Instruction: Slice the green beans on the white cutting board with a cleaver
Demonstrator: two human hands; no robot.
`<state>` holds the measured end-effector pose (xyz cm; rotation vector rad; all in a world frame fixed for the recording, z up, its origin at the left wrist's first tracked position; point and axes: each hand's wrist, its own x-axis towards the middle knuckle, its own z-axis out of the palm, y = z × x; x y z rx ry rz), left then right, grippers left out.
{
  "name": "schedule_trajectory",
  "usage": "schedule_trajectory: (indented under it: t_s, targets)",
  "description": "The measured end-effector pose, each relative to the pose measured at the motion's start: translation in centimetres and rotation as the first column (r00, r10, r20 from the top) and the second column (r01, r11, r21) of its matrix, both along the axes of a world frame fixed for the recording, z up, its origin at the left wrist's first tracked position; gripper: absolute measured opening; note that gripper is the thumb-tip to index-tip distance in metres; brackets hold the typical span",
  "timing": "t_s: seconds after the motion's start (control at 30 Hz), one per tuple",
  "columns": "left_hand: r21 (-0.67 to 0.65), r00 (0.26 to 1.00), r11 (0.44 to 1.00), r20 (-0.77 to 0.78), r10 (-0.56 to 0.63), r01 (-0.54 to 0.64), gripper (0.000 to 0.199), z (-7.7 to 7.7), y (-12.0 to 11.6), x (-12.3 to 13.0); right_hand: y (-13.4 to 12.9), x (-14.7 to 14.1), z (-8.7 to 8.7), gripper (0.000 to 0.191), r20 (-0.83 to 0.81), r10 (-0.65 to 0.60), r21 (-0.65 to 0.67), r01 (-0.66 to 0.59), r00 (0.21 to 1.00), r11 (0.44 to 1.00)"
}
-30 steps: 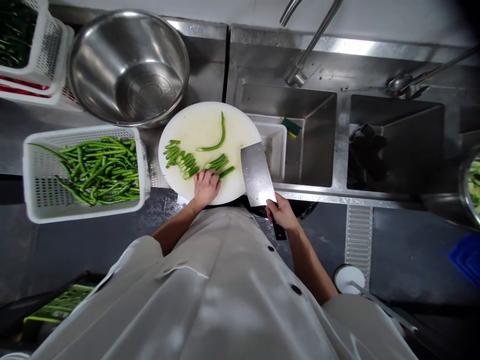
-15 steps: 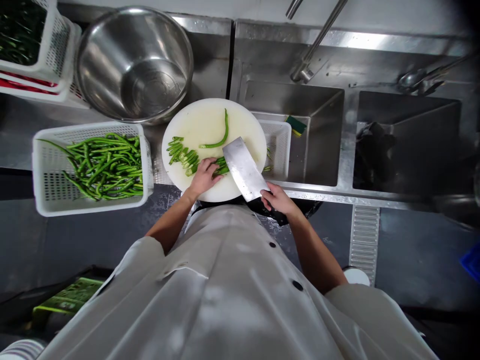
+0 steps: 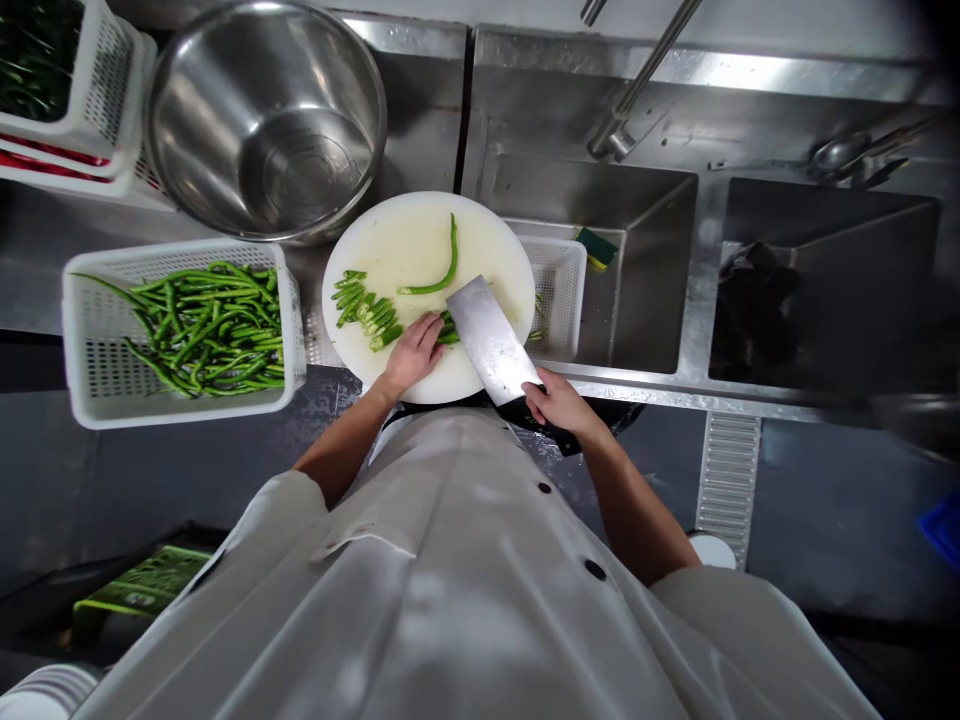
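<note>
A round white cutting board (image 3: 390, 235) sits at the counter's edge in front of me. My left hand (image 3: 415, 354) presses down on several green chili peppers (image 3: 450, 330), its fingers curled over them. A cleaver (image 3: 490, 340) is in my right hand (image 3: 559, 402), which is closed round the dark handle. Its broad blade slants across the board beside my left fingers and covers the right part of these peppers. Cut pepper pieces (image 3: 366, 308) lie in a row to the left of my left hand. One long curved pepper (image 3: 450, 262) rests apart, further back on the board.
On the left stands a white basket (image 3: 82, 340) of whole green peppers, with a large steel bowl (image 3: 195, 110) behind it. Stacked white crates (image 3: 112, 90) fill the back left. A white basket (image 3: 574, 300) and a green-yellow sponge (image 3: 596, 250) sit in the right-hand sink (image 3: 652, 290).
My left hand has moved slightly left along the peppers, by a very small amount. The cleaver stays almost where it was, and the whole view has shifted a little.
</note>
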<state>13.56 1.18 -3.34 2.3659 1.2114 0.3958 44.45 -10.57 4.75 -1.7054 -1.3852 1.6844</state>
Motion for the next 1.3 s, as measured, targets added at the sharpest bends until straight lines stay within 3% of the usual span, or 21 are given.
schedule_trajectory:
  t_s: [0.23,0.43,0.6,0.8,1.0,1.1,1.3]
  targets:
    - [-0.045,0.978,0.983,-0.113,0.173,-0.179,0.058,-0.4,-1.4,1.6,0.4,-0.2,0.0,0.020,0.009,-0.005,0.004,0.005,1.000,1.000]
    - [-0.037,0.973,0.980,-0.134,0.190,-0.196,0.057,-0.2,-1.5,2.0,1.1,-0.9,0.0,0.018,0.108,-0.034,0.055,0.028,0.994,0.998]
    - [-0.011,0.973,0.977,-0.096,0.210,-0.212,0.058,-0.1,-1.7,2.2,1.7,-1.0,-0.4,0.018,0.068,0.012,0.043,-0.015,0.998,0.999]
    - [0.000,0.968,0.972,-0.084,0.235,-0.236,0.057,-0.2,-1.9,2.2,2.0,-1.9,-1.8,0.024,0.007,-0.037,-0.004,0.037,0.999,0.999]
    - [-0.015,0.963,0.967,-0.091,0.253,-0.256,0.058,0.0,-2.0,2.3,2.1,-2.5,-1.9,0.023,0.057,0.000,0.048,-0.003,0.998,0.999]
    - [-0.017,0.960,0.964,-0.097,0.263,-0.266,0.057,0.2,-2.0,2.3,2.3,-2.7,-2.0,0.026,0.017,-0.024,0.037,0.023,1.000,0.999]
    - [-0.037,0.960,0.967,-0.139,0.243,-0.250,0.058,0.7,-2.0,2.5,1.9,-2.0,-2.5,0.024,-0.003,0.047,0.010,-0.047,0.999,0.999]
